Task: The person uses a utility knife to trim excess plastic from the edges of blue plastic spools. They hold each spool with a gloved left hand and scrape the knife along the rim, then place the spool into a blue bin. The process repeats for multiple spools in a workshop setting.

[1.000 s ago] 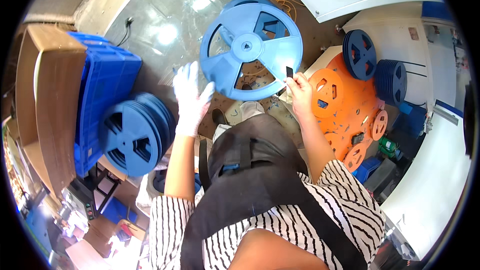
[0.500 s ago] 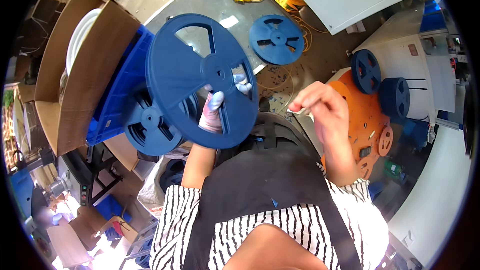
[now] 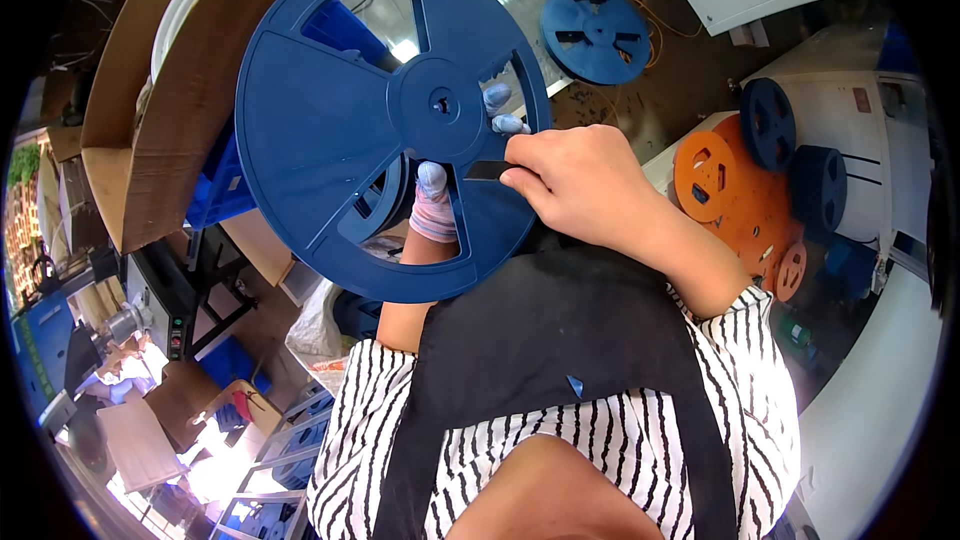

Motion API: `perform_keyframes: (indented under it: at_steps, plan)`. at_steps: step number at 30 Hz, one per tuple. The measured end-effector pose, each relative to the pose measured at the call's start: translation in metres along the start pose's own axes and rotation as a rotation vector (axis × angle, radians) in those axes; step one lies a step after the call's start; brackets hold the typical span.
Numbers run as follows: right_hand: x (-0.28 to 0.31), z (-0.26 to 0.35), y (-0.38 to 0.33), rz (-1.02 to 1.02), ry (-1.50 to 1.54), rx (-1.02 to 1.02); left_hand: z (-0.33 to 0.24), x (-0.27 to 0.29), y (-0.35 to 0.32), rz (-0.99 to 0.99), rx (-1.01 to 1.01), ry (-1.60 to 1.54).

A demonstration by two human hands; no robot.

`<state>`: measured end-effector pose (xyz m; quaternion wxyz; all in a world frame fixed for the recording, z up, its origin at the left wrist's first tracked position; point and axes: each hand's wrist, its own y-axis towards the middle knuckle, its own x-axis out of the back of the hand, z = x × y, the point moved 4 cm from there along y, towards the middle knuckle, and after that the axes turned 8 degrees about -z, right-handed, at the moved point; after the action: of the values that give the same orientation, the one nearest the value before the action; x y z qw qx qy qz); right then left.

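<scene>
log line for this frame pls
left hand: gloved, behind big blue reel, holding it | right hand: bare, pinching dark strip at reel

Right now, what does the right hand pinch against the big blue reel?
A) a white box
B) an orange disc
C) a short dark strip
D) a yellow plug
C: the right hand holds a short dark strip at its fingertips, laid on the blue reel beside the hub, while the gloved left hand supports the reel from behind.
</scene>
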<state>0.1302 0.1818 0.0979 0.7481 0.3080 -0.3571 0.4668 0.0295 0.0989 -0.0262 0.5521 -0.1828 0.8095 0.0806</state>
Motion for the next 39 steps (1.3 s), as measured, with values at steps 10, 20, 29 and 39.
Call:
perform_keyframes:
  at_steps: [10, 20, 29, 39]
  plan:
    - [-0.003, 0.014, -0.001, 0.168, -0.062, 0.041, 0.000, 0.002, -0.001, -0.051, 0.038, 0.037]
    - [0.001, 0.017, -0.017, 0.178, -0.067, 0.109, 0.004, -0.007, -0.004, -0.055, 0.013, 0.013]
    - [0.003, 0.013, -0.019, 0.375, 0.023, 0.088, 0.005, -0.022, -0.010, -0.088, 0.075, -0.066]
    - [0.058, -0.058, -0.010, -0.300, -0.271, 0.164, -0.038, -0.027, -0.030, 0.139, 0.382, -0.350]
